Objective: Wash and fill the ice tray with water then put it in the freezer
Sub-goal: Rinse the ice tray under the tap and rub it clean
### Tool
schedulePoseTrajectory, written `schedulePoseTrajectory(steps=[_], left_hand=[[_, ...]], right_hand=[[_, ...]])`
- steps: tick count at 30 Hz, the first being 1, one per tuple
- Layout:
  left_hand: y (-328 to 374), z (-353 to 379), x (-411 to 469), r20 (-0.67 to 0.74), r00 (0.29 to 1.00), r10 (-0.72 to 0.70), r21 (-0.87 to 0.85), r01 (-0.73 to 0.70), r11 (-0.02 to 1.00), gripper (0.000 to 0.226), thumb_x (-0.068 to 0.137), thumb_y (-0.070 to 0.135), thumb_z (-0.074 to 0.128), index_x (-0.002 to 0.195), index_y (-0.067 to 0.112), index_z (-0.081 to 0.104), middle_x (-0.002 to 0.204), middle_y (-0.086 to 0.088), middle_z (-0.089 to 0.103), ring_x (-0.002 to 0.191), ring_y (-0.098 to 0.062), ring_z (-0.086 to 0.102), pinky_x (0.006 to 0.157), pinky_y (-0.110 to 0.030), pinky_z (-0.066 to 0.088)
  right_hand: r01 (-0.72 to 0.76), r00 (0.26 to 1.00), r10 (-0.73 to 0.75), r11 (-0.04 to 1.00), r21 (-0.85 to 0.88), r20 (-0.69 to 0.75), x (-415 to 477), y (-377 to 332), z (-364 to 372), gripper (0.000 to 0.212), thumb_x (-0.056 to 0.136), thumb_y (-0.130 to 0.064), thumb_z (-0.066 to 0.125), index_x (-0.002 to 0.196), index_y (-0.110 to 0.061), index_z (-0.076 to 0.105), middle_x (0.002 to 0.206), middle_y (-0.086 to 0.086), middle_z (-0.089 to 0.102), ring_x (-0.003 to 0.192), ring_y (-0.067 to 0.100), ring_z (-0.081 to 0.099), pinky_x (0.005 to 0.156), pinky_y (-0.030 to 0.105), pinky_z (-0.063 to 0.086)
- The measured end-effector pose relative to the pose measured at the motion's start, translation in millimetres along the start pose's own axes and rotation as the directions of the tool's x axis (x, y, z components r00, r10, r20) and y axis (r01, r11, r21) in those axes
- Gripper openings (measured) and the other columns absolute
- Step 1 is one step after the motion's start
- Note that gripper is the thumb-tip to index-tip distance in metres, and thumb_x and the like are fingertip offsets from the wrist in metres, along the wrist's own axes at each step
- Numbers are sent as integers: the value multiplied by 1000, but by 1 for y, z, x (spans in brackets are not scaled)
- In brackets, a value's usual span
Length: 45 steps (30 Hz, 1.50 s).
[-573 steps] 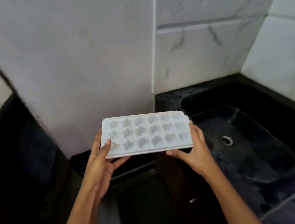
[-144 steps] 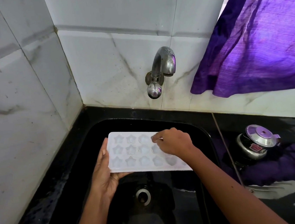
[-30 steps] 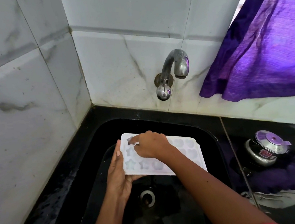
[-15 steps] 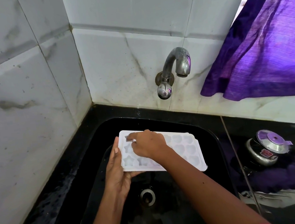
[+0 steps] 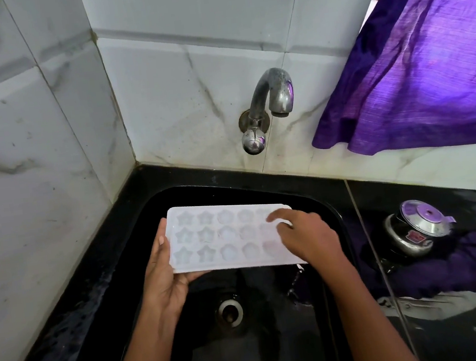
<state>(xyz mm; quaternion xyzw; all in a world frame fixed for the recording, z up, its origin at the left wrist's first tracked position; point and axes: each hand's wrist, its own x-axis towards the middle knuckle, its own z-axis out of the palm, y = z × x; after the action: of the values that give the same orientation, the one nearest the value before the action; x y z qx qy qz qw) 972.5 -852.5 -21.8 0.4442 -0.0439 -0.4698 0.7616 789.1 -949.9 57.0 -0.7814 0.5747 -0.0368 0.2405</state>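
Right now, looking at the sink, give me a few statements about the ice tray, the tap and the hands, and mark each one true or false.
1. The left hand holds the ice tray by its left end. True.
2. The right hand grips the tap. False: it rests on the tray's right end.
3. The tray is held above the black sink. True.
4. A stream of water pours from the tap's spout. False: no stream shows there.
5. A steel pot sits on the counter right of the sink. True.
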Motion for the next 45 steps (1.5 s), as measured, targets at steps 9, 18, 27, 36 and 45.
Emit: schedulePoseTrajectory(steps=[9,18,27,36,45], left_hand=[[2,2,-1,10,1000,2,22,-2,1000,21,99,29,42,108,42,56,103,12,68,79,-11,71,47,-41,55],[4,2,0,-13,1000,12,14,-11,1000,21,99,28,42,108,40,56,106,11,66,79,-11,71,46,-41,55],[8,-2,1,-21,1000,1,28,-1,1000,20,98,29,45,108,40,58,103,13,69,85,-12,70,48,-43,56],[8,1,2,-46,999,8,12,-8,1000,20,98,30,41,108,41,56,90,19,71,93,-14,64,47,-42,56],[8,3,1,-44,999,6,9,-5,1000,20,98,29,43,106,40,57,94,17,70,89,-14,66,47,-42,56]], right_hand=[[-98,995,98,994,-53,4,-9,26,3,42,92,-26,35,120,-50,54,115,0,59,96,21,58,71,28,41],[-47,997,57,985,-165,56,-8,16,-3,40,95,-27,35,127,-45,51,128,3,55,112,27,54,80,31,40],[-68,997,73,984,-163,28,-3,15,-2,34,98,-34,34,120,-44,57,120,2,59,105,27,57,79,33,43],[-32,997,45,982,-184,62,-3,11,-2,40,94,-27,35,126,-44,52,126,2,57,110,27,55,80,31,42],[-26,999,24,999,-34,-36,-4,11,-2,36,90,-24,36,109,-42,60,93,-1,62,70,16,54,56,26,36]])
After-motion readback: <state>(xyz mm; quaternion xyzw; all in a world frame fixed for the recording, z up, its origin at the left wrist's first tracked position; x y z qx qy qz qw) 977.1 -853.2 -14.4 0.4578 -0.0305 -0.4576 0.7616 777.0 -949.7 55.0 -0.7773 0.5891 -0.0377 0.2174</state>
